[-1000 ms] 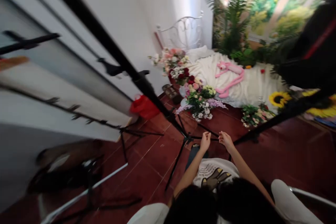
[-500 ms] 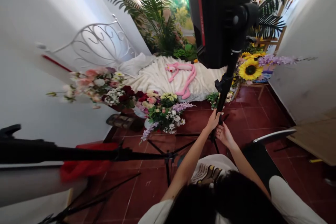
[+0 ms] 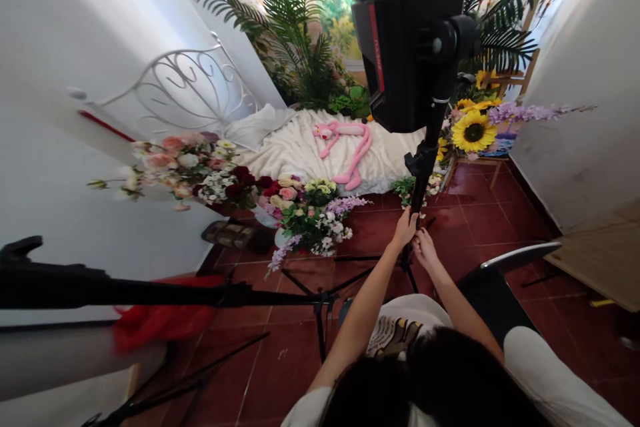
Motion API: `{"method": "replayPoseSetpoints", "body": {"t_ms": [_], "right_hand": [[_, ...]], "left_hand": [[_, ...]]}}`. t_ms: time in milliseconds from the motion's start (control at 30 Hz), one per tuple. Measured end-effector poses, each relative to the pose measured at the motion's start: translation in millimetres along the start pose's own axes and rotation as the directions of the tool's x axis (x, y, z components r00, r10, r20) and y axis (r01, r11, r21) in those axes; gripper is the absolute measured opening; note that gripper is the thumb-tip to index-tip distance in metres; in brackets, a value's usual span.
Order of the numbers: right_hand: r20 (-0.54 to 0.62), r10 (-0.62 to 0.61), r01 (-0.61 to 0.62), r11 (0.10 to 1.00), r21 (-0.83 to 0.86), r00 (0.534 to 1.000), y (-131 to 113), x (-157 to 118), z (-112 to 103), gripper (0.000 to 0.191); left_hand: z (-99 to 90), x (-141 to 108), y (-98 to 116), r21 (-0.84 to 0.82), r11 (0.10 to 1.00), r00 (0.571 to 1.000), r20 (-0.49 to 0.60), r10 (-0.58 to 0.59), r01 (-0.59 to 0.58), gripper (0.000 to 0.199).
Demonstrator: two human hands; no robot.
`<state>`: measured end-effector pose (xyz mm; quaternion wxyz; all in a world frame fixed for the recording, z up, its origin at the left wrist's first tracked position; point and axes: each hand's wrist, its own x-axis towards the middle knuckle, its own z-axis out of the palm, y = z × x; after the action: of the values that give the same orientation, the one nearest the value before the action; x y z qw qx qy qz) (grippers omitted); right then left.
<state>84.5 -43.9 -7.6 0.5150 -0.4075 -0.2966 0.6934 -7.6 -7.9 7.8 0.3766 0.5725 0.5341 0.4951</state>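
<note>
A black light stand (image 3: 423, 170) rises in front of me, with a black studio light (image 3: 407, 47) mounted on its top. My left hand (image 3: 405, 227) is wrapped round the stand's pole, low down. Just to the right and slightly lower, my right hand (image 3: 425, 245) is closed with fingers pinched together against the pole. Whatever it pinches there, perhaps a small knob, is too small to make out. The stand's dark legs spread over the red tiled floor (image 3: 450, 227).
Flower bunches (image 3: 310, 213) stand before a bed with a cream blanket (image 3: 280, 147) and a pink plush toy (image 3: 350, 140). Another black stand (image 3: 165, 293) crosses at left. A black chair (image 3: 500, 300) is at right, near sunflowers (image 3: 474, 132) on a wooden chair.
My right hand has shifted slightly up and left, its fingers closing in against the pole. My left hand keeps its grip. The light appears slightly further left in view.
</note>
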Motion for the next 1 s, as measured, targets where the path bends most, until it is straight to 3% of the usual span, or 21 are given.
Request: {"method": "replayPoseSetpoints", "body": {"t_ms": [33,100,200,300,400,467,533,633,800,900,1000], "right_hand": [[0.009,-0.068,0.069,0.981,-0.181,0.998,-4,1,-5,0.042],[0.118,-0.146,0.186,0.849,-0.494,0.982,-19,2,-15,0.044],[0.295,-0.198,0.352,0.627,-0.695,0.935,-60,2,-20,0.034],[0.298,-0.457,0.531,0.560,-0.636,0.838,-114,0,5,0.031],[0.359,-0.669,0.742,0.462,-0.486,0.651,-163,2,55,0.059],[0.379,-0.726,0.804,0.410,-0.430,0.574,-185,8,91,0.066],[0.394,-0.743,0.825,0.377,-0.420,0.540,-197,18,117,0.063],[0.396,-0.759,0.831,0.333,-0.446,0.517,-202,36,134,0.051],[0.369,-0.787,0.830,0.302,-0.469,0.495,-191,49,124,0.039],[0.341,-0.752,0.790,0.369,-0.490,0.563,-166,44,107,0.033],[0.310,-0.665,0.700,0.462,-0.545,0.680,-127,39,81,0.033]], "left_hand": [[0.5,0,-1,0.007,1.000,1.000,-0.006,-0.003,0.003,0.032],[1.5,0,-3,0.014,1.000,1.000,-0.019,-0.017,0.017,0.032],[3.0,0,-5,0.001,1.000,0.999,-0.024,-0.022,0.022,0.033],[4.3,1,-6,-0.021,1.000,1.000,-0.024,0.002,-0.003,0.033],[4.8,2,-7,-0.041,0.999,0.999,-0.029,0.019,-0.020,0.037],[4.7,2,-7,-0.045,0.999,1.000,-0.020,0.013,-0.014,0.041],[4.5,2,-6,-0.048,0.999,1.000,-0.005,-0.005,0.004,0.043],[4.9,1,-2,-0.056,0.998,0.999,-0.001,-0.034,0.034,0.046],[6.7,-3,11,-0.081,0.997,0.999,-0.037,-0.016,0.013,0.045],[7.4,-2,11,-0.105,0.994,0.999,-0.039,0.009,-0.013,0.055],[8.7,3,2,-0.131,0.991,0.999,-0.030,0.020,-0.024,0.059]]}}
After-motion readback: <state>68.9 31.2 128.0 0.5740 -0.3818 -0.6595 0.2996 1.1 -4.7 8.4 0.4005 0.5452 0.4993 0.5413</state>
